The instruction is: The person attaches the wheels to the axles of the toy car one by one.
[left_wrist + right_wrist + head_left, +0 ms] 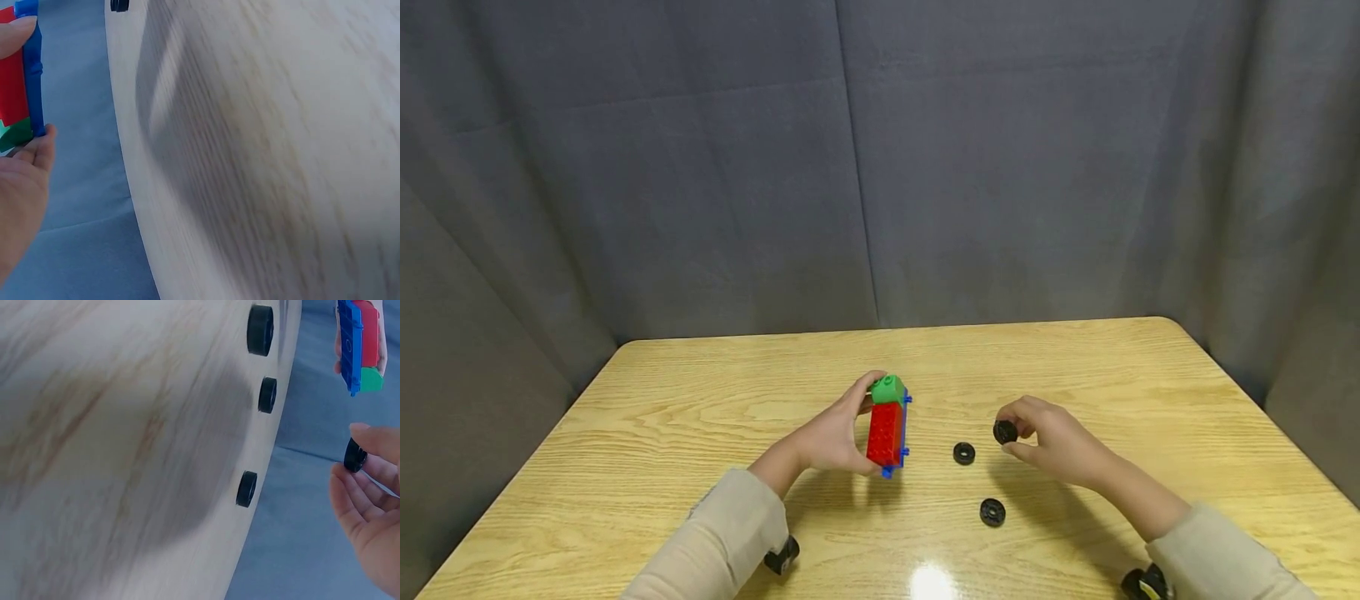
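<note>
My left hand (831, 440) grips a toy block vehicle by its two ends, thumb at the near end and fingers at the far end. The vehicle has a red block body (883, 435), a green block (888, 389) at the far end and a blue base (351, 347) with small axle pegs, raised off the table. To the right, my right hand (1060, 442) pinches a small black wheel (355, 455) between thumb and fingers, above the table. Between the hands lie a black wheel (964, 462) and another wheel (992, 512). The right wrist view shows a third loose wheel (247, 489).
The wooden table (700, 400) ends at a dark grey curtain (737, 208) behind it. Black wrist devices show under both sleeves, one at the left (782, 556) and one at the right (1146, 582). A bright light reflection lies on the near tabletop.
</note>
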`<state>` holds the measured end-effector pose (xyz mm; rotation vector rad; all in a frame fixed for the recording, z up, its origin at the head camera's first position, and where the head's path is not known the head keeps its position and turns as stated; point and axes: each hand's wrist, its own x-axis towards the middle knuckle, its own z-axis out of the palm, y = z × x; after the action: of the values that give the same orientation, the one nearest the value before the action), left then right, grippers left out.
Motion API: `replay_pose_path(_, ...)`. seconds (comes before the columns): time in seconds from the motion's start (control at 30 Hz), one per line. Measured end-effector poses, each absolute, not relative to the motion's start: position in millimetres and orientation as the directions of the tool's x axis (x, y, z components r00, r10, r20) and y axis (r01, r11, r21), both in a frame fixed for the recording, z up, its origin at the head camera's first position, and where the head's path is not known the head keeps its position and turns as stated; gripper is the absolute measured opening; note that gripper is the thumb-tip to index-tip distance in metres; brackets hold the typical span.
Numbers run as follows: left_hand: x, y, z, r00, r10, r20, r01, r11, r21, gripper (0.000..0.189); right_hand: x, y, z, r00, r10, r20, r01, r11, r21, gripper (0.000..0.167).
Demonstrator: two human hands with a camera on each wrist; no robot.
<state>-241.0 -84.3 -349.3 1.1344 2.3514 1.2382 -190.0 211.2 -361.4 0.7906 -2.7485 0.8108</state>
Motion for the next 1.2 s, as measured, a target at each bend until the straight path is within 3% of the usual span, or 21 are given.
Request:
replay_pose_path(0.7, -221.9, -78.0, -334.2, -0.68, 0.721, 0.135, 0.522, 0.347, 0.78, 0.099, -193.3, 193.9, -359.3, -0.809, -0.43, 0.401, -0.583, 0.675, -0.453, 0.028)
replay_pose_path(1.2, -222.0, -75.0, -339.9, -0.657, 0.735, 0.168, 0.492, 0.25, 0.834, 0.099, -192.6, 181.2, -354.2, -0.807, -0.387, 0.445, -0.581, 0.656, -0.482, 0.03)
